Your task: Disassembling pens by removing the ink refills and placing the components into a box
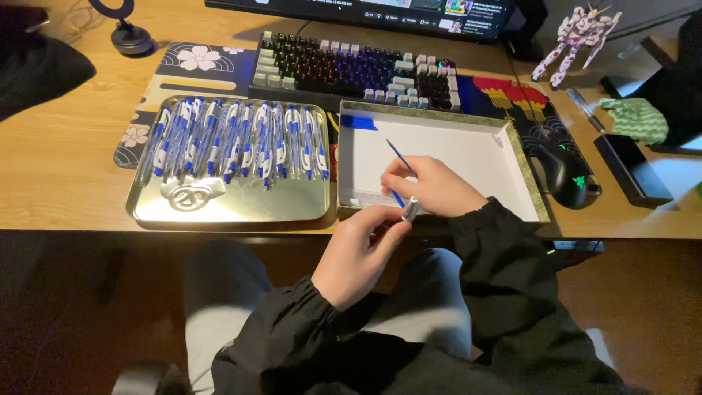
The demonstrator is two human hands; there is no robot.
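Observation:
My right hand (431, 186) holds a thin blue pen refill (399, 155) that sticks up and away over the white box lid (468, 150). My left hand (358, 252) pinches a small pale pen barrel (411, 210) at the desk's front edge, its tip close to the lower end of the refill. To the left lies a silver metal tray (227, 205) with several blue-and-white pens (234, 139) lined up side by side in its far half.
A backlit keyboard (351, 69) sits behind the tray and lid, below a monitor (365, 11). A black mouse (567, 172), a dark flat case (632, 168), a green cloth (636, 117) and a white robot figure (578, 36) stand at right. A dark ring stand (128, 33) is at back left.

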